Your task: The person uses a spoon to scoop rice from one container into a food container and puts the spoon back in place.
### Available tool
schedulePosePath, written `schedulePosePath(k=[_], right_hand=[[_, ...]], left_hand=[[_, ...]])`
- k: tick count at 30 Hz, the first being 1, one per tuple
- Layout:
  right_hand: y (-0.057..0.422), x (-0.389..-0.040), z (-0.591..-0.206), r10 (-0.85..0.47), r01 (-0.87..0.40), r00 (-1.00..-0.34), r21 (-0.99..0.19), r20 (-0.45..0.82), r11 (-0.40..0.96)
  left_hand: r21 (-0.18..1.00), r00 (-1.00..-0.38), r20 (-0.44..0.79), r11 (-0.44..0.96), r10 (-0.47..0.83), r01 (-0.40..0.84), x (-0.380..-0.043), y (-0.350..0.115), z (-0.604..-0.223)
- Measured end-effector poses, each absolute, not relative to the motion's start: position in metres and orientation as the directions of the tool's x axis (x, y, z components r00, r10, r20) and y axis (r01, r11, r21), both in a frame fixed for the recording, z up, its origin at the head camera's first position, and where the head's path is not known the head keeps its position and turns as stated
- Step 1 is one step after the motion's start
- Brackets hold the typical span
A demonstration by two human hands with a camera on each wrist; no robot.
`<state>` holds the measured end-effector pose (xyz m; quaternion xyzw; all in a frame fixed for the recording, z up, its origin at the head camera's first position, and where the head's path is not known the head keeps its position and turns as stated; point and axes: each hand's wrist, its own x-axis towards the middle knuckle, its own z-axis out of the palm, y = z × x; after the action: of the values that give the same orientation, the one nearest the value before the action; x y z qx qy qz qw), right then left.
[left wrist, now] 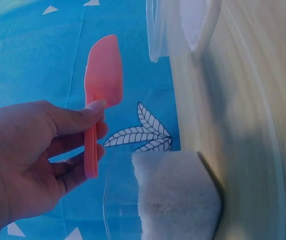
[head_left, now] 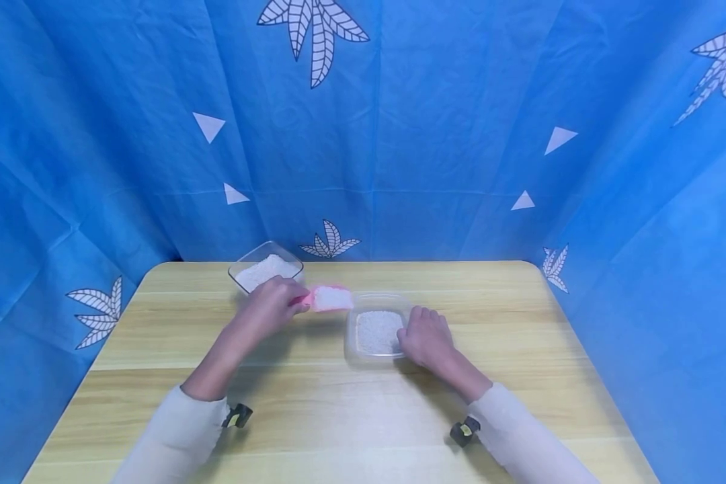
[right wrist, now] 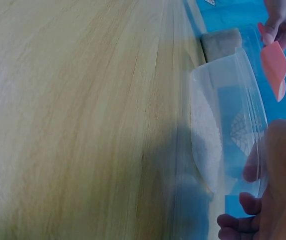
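My left hand pinches the handle of a pink scoop between thumb and fingers. White granular stuff fills the scoop, which hangs above the table just left of a clear plastic container. More white grains lie in the bottom of that container. At its right side, my right hand grips the rim; in the right wrist view the thumb shows through the clear wall. Behind my left hand stands a clear bowl holding a heap of white grains.
Both containers stand on a light wooden table, the bowl close to its back edge. A blue curtain with white leaf and triangle prints hangs behind and around the table. Small black devices are strapped at both wrists.
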<state>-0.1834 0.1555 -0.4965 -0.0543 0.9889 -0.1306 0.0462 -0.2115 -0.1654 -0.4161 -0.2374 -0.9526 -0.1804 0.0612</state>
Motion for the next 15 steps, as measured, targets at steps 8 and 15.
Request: schedulePosePath(k=[8,15], right_hand=[[0.156,-0.183,-0.496,-0.120,-0.098,-0.990,-0.253,-0.073,0.962],[0.156,-0.182,-0.497,-0.123,-0.101,-0.989,-0.250,-0.077,0.963]], left_hand=[[0.317,-0.880,0.181,0.821,0.439,0.475,-0.210,-0.155,-0.416],[0.299,-0.870,0.178,0.817,0.460,0.493,-0.208,-0.145,-0.418]])
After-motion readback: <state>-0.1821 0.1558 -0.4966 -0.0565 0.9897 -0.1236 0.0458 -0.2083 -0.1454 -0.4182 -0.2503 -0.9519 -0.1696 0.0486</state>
